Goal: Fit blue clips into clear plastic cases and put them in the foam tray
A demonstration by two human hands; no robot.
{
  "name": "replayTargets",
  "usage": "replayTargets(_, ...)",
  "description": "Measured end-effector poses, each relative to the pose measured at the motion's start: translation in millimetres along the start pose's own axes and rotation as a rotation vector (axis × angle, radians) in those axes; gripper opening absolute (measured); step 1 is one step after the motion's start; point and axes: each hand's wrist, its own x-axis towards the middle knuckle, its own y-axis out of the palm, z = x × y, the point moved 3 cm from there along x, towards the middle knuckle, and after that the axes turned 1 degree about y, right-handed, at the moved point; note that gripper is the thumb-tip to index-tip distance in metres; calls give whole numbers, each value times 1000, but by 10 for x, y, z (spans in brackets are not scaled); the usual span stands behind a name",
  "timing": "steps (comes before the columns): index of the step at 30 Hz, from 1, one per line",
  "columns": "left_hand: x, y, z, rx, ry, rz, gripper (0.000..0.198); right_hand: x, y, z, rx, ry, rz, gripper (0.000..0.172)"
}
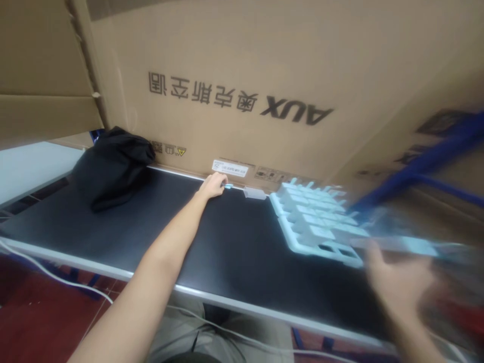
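Note:
My left hand (214, 184) reaches across the black table (113, 232) to its far edge, fingers curled on a small blue piece (228, 186) that pokes out from them. A small pale block (254, 192) lies just right of it. My right hand (397, 282) is at the lower right, smeared by motion, next to a white slotted tray (317, 222) with several pale parts standing in it. A flat pale strip (401, 245) shows above the right hand; whether the hand holds it is unclear.
A large brown AUX cardboard box (264, 75) stands against the table's far edge, with another box (38, 70) at the upper left. A black cloth bundle (113, 166) lies at the back left. A blue metal frame (427, 161) crosses the right. White cables (56, 277) hang below the front edge.

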Motion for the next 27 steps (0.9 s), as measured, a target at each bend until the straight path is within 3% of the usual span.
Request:
replayTargets(1, 0, -5, -7, -7, -1, -5, 25, -11, -111, 135, 103, 46, -58, 56)
replayTargets(3, 2, -14, -14, -31, -10, -23, 22, -26, -245, 462, 301, 12, -55, 38)
replayTargets(6, 8, -31, 5, -83, -69, -73, 14, -35, -205, 947, 533, -104, 56, 22)
replayTargets(8, 11, -51, 41, -116, -135, -124, 13, -64, 6, 1243, 505, -200, 213, 22)
replayTargets(12, 11, -100, 126, -149, -272, -228, 14, -269, 697, 1785, -3, -493, 656, 27)
replayTargets(15, 13, -112, 155, -153, -325, -243, 13, -421, 1138, 2104, -265, -582, 831, 38)
replayTargets(19, 23, -65, 150, -155, -325, -160, 6, -478, 1417, 2427, -343, -620, 844, 53)
replayTargets(27, 9, -28, 121, -180, -327, -106, 11, -293, 1500, 2746, -446, -843, 727, 56)
